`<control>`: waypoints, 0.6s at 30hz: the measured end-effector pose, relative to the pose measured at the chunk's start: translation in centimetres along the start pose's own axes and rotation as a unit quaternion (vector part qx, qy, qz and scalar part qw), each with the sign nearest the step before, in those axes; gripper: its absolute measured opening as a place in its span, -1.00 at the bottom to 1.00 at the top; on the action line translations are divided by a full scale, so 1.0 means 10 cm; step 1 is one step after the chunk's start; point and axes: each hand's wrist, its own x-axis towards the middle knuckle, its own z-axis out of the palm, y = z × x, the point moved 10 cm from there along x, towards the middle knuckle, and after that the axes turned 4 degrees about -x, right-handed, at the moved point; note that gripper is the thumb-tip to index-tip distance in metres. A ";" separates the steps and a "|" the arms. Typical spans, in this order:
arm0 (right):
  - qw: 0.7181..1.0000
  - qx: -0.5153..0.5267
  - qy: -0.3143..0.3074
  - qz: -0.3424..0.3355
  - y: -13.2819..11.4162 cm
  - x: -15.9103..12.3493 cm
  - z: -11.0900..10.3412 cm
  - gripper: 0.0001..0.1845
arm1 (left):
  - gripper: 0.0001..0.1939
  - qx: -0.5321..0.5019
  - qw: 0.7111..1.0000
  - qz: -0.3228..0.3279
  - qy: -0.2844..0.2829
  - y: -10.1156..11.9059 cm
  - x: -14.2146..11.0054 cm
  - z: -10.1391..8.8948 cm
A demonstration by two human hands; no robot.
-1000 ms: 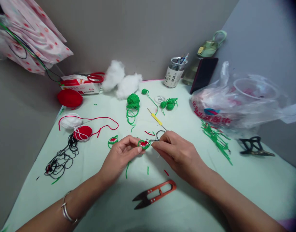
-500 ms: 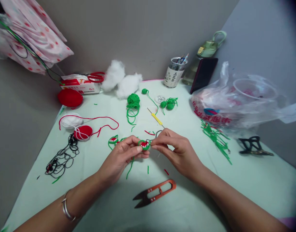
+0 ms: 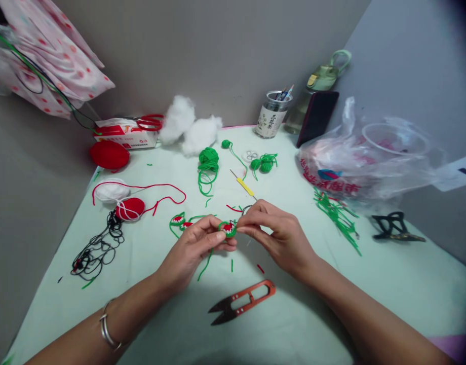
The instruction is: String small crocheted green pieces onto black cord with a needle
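Between the thumb and fingers of my left hand (image 3: 198, 243) is a small crocheted piece (image 3: 228, 229), red in the middle with white stitches and a green edge. My right hand (image 3: 274, 230) pinches at its right edge; what sits in the fingertips is too small to make out. Black yarn (image 3: 246, 208) loops out behind the right fingers and runs to the piece. Two similar crocheted pieces, one of them (image 3: 177, 219) in full view, lie beyond my left hand, the other partly covered. Orange thread snips (image 3: 242, 302) lie below my hands.
A yellow-handled crochet hook (image 3: 245, 186) and green yarn (image 3: 208, 161) lie beyond my hands. Tangled black yarn (image 3: 98, 248) and a red yarn ball (image 3: 130, 209) are left. Green yarn scraps (image 3: 335, 218), a hair claw (image 3: 396, 227) and a plastic bag (image 3: 332, 167) are right.
My right hand has turned slightly, its fingers now more spread behind the pinch, and less of the black loop shows. The left hand still holds the crocheted piece, its lower fingers more visible.
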 end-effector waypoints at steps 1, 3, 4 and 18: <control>1.000 -0.002 -0.002 0.009 0.02 0.00 0.01 -0.93 | -0.86 0.006 1.000 0.006 0.007 0.01 0.00 -0.01; 0.999 0.006 -0.006 0.041 0.07 0.00 0.02 -0.92 | -0.86 0.031 0.999 0.028 0.021 0.06 0.00 -0.03; 0.998 0.018 -0.006 0.061 0.09 0.00 0.04 -0.90 | -0.87 0.046 0.998 0.040 0.024 0.08 0.00 -0.03; 0.964 -0.242 -0.055 -0.092 -0.31 -0.10 0.31 -0.76 | -0.85 0.260 0.959 0.111 0.030 0.19 -0.04 0.03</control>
